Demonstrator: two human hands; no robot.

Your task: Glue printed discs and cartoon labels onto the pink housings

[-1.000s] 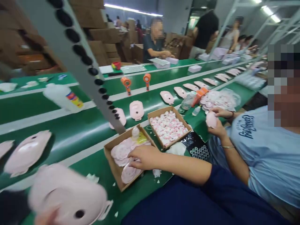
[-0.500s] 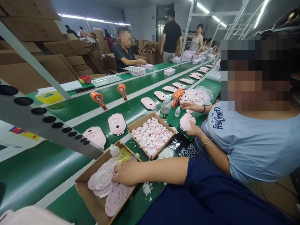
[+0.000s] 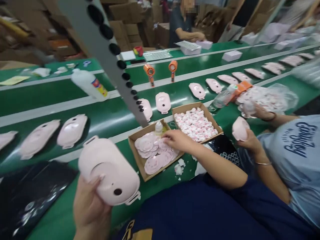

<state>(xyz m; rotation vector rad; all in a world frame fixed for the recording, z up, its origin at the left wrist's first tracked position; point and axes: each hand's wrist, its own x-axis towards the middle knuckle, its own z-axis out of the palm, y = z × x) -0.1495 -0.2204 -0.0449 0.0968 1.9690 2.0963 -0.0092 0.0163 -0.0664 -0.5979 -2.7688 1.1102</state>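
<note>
My left hand [image 3: 91, 200] grips a pale pink plastic cover [image 3: 112, 170], oblong with rounded ends, a dark round hole and a tab at each end. The thumb lies over its shallow round recess. My right hand [image 3: 178, 140] reaches into a shallow cardboard box [image 3: 140, 166], its fingers closed together at the pile of thin pink patterned discs [image 3: 153, 163]. What lies between those fingertips is hidden. A small white-capped squeeze bottle [image 3: 158, 128] stands in the same box, just beyond the fingers.
A second carton [image 3: 220, 130] holds many small white-and-pink pieces. Pink covers [image 3: 163, 102] line the green belt. A slanted metal post [image 3: 110, 63] rises behind the disc box. A co-worker's hand [image 3: 251, 141] at right holds another cover. A white bottle [image 3: 88, 85] lies across the belt.
The view has swung left and down, bringing my left hand with the pink cover into sight. My right hand stays at the discs in the box. The co-worker's far hand has moved toward the plastic bag.
</note>
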